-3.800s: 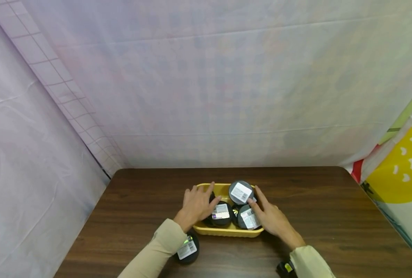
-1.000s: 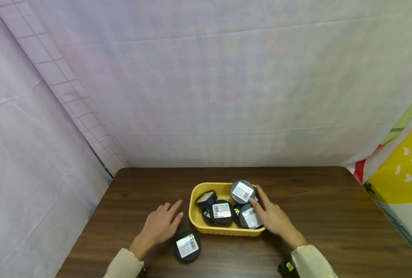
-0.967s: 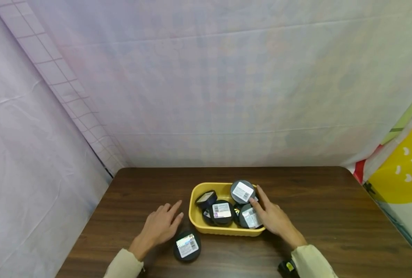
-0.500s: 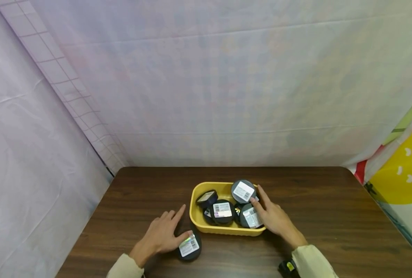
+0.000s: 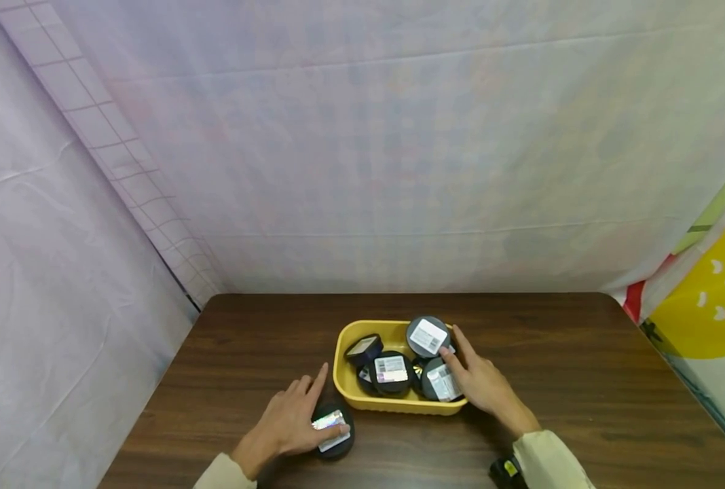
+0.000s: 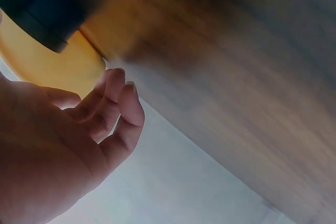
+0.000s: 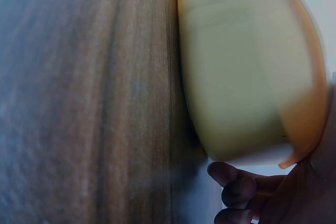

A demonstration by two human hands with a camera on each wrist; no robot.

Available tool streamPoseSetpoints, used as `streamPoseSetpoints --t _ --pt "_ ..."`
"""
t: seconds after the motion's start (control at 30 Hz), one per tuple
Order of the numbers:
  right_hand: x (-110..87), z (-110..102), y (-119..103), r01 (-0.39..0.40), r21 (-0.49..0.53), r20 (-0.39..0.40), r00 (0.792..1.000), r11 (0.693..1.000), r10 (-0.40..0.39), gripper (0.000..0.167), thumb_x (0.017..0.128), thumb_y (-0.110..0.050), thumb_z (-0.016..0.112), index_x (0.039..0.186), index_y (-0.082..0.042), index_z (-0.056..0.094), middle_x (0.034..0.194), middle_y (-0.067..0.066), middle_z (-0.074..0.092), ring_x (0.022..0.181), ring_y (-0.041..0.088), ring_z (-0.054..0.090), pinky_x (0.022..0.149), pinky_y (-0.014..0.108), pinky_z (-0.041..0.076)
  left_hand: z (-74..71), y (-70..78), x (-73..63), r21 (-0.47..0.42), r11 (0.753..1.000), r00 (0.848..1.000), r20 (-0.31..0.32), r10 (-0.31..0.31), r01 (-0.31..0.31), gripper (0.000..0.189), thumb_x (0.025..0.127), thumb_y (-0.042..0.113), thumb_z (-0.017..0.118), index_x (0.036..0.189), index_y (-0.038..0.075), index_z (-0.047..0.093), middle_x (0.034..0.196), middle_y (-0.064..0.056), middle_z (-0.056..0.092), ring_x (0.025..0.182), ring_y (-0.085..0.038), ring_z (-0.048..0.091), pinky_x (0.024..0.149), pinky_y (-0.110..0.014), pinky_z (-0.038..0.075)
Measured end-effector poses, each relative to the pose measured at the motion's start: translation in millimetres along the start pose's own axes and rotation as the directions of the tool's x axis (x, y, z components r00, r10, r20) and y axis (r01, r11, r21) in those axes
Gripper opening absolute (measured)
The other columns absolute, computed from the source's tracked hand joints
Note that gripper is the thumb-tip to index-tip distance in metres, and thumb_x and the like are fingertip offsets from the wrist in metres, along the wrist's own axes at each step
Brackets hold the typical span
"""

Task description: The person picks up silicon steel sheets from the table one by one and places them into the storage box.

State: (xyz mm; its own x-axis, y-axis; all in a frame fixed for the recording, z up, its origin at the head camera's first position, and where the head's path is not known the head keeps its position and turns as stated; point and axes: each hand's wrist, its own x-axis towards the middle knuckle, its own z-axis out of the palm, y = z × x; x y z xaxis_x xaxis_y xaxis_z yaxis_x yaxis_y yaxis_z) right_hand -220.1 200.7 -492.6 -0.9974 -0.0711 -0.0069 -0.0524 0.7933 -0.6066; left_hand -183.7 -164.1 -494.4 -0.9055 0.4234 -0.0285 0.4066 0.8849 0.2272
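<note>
Beside the near-left corner of the yellow plastic basket [image 5: 399,406] lies a black tape roll [image 5: 338,448] with a white, partly shiny label. My left hand [image 5: 286,418] is at its left side, thumb laid across the label and index finger stretched forward. In the left wrist view the other fingers [image 6: 131,111] bend loosely, apart from the dark roll [image 6: 42,9]. My right hand [image 5: 485,384] holds the basket's right end, thumb over the rim, fingers outside. Several more labelled rolls sit inside, including a tilted roll [image 5: 364,350] and a grey-faced roll [image 5: 428,337] leaning at the back right.
A small black object with a yellow-green mark [image 5: 508,470] is by my right sleeve. The brown wooden table [image 5: 265,326] ends at a pale cloth backdrop [image 5: 362,170], with another white cloth [image 5: 63,305] at the left.
My left hand was inside the basket at first, then withdrew to the left. Since then it has come right and its thumb has moved onto the loose roll. The right hand stays put.
</note>
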Motion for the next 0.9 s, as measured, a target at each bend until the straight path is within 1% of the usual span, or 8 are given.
streamPoseSetpoints --t 0.23,0.47,0.57,0.7,0.8,0.9 --pt "0.1 0 0 -0.002 -0.002 0.001 1.000 1.000 0.002 0.077 0.100 -0.066 0.025 0.161 -0.021 0.010 0.140 0.035 0.047 0.119 0.055 0.053 0.093 0.065 0.042 6.9 8.8 0.4 0.062 0.998 0.999 -0.016 0.034 -0.033 0.118 0.075 0.089 0.047 0.158 0.009 0.022 0.126 -0.015 0.056 0.107 -0.030 0.058 0.078 -0.048 0.052" --pt "0.1 1 1 -0.004 -0.002 0.000 1.000 1.000 0.004 0.078 0.100 -0.067 0.025 0.161 -0.021 0.010 0.141 0.035 0.047 0.119 0.055 0.053 0.093 0.065 0.043 10.1 18.7 -1.0 0.102 0.995 1.000 0.005 0.010 -0.011 0.119 0.073 0.092 0.044 0.153 0.005 0.034 0.133 -0.019 0.054 0.118 -0.034 0.055 0.089 -0.054 0.049" --pt "-0.2 1 1 -0.003 -0.002 0.001 1.000 1.000 0.003 0.078 0.100 -0.067 0.025 0.161 -0.020 0.011 0.141 0.035 0.047 0.119 0.054 0.053 0.093 0.065 0.043 13.5 22.7 -2.7 0.141 0.990 1.000 -0.005 0.013 -0.012 0.121 0.072 0.094 0.041 0.151 0.002 0.037 0.136 -0.022 0.054 0.122 -0.035 0.054 0.090 -0.054 0.048" --pt "-0.1 1 1 -0.006 -0.003 0.006 1.000 1.000 0.006 0.078 0.100 -0.067 0.024 0.161 -0.020 0.011 0.141 0.035 0.046 0.119 0.054 0.053 0.093 0.065 0.043 17.9 26.9 -3.5 0.184 0.983 0.999 -0.036 0.012 -0.005 0.125 0.070 0.096 0.038 0.150 -0.001 0.038 0.133 -0.021 0.056 0.119 -0.033 0.055 0.088 -0.052 0.048" --pt "0.5 1 2 -0.004 -0.002 0.005 1.000 1.000 0.004 0.079 0.100 -0.068 0.024 0.161 -0.021 0.010 0.142 0.034 0.046 0.120 0.054 0.053 0.094 0.065 0.042 18.6 28.6 -3.5 0.186 0.983 0.999 -0.050 0.005 0.004 0.124 0.071 0.095 0.039 0.149 -0.001 0.038 0.131 -0.020 0.056 0.116 -0.032 0.056 0.087 -0.052 0.048" --pt "0.9 1 2 0.000 0.000 0.003 1.000 1.000 0.000 0.079 0.100 -0.068 0.025 0.161 -0.020 0.011 0.141 0.034 0.046 0.119 0.054 0.053 0.093 0.065 0.043 17.4 27.8 -3.3 0.185 0.983 0.999 -0.045 -0.001 0.009 0.122 0.073 0.093 0.041 0.150 -0.001 0.036 0.129 -0.019 0.057 0.114 -0.032 0.057 0.086 -0.051 0.049"
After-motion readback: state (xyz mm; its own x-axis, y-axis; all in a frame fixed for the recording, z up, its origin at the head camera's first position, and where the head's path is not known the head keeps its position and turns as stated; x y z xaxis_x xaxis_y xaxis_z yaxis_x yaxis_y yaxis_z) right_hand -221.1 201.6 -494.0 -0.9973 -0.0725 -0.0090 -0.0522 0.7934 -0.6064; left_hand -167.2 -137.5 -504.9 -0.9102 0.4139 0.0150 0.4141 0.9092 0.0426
